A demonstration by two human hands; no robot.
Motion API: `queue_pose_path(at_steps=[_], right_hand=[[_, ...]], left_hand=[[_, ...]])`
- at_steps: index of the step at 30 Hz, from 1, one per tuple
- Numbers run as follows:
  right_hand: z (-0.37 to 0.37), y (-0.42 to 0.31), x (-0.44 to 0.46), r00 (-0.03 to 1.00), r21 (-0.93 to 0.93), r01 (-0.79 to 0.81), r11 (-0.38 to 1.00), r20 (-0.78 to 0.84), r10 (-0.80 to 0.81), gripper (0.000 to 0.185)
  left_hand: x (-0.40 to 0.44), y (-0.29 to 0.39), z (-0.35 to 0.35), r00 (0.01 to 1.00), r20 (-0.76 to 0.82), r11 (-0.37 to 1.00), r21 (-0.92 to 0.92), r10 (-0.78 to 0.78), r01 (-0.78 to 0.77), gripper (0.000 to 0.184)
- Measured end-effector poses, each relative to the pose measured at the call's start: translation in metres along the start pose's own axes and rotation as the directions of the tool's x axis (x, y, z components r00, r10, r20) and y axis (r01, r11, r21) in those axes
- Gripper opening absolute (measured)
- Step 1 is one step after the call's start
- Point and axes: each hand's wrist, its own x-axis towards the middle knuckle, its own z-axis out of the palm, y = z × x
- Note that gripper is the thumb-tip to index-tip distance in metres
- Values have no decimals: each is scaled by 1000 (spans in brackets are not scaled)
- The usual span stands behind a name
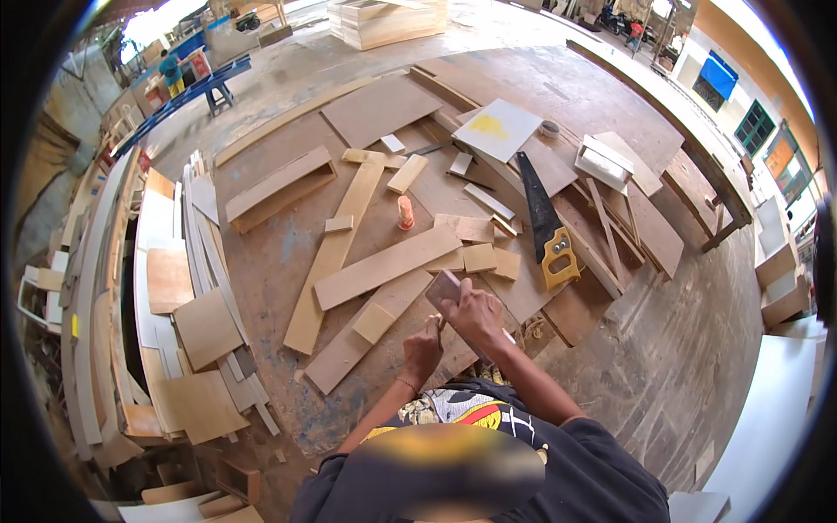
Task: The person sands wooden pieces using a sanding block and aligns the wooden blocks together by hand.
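Note:
My right hand (473,312) is closed around a flat brownish wooden piece (445,289), close to the front of my body. Just left of it and lower, my left hand (423,352) has its fingers closed near the same piece; what they hold is too small to make out. Beyond my hands lie a long plank (388,266) and a second plank (331,359) with a small square block (374,322) on it. Short wooden blocks (479,258) sit just past my right hand. A handsaw (542,218) with a yellow handle lies to the right.
An orange-red bottle (405,213) stands among the boards. Farther off are a box-like wooden piece (281,187), a white board (497,129) with a yellow stain and a tape roll (548,129). Stacked offcuts (207,327) fill the left side. A person (171,73) stands far back left.

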Motion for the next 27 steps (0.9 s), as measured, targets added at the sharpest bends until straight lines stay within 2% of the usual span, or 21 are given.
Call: queue_pose_path(at_steps=[2, 3, 6, 8, 10, 11, 15, 18, 20, 23, 27], right_hand=[[8, 9, 12, 999, -2, 2, 1000, -35, -2, 39], [9, 10, 13, 999, 4, 2, 1000, -37, -1, 38], [5, 3, 5, 999, 13, 18, 1000, -28, -18, 38], [1, -5, -8, 999, 23, 36, 999, -11, -35, 38], [-2, -9, -19, 995, 77, 93, 993, -48, -90, 39], [-6, -11, -20, 998, 109, 61, 992, -38, -57, 39], [8, 3, 7, 999, 38, -51, 998, -16, 51, 40], [12, 5, 12, 999, 32, -7, 999, -48, 8, 39], [8, -2, 1, 996, 62, 71, 996, -60, -67, 39], [-3, -13, -19, 994, 67, 102, 993, -38, -100, 38], [6, -2, -3, 998, 46, 30, 998, -52, -27, 38]], left_hand=[[1, 0, -1, 995, 20, 992, 75, 98, -100, 17], [2, 1, -3, 995, 22, 992, 76, 99, -100, 17], [9, 4, -2, 998, 46, 997, 53, 52, -55, 18], [8, -1, 1, 988, 126, 993, 87, -86, 76, 19], [3, -3, 2, 992, 90, 996, 35, -82, 80, 19], [3, -4, 2, 996, 47, 997, -15, -71, 72, 19], [4, -5, 2, 999, -32, 999, 30, 40, -39, 20], [4, -4, 4, 1000, -15, 999, 28, 26, -26, 20], [6, -1, 0, 996, 62, 994, 95, -68, 62, 20], [3, -4, 0, 999, 24, 998, 36, -44, 43, 19], [3, 3, -7, 994, 89, 994, 97, -62, 53, 18]])
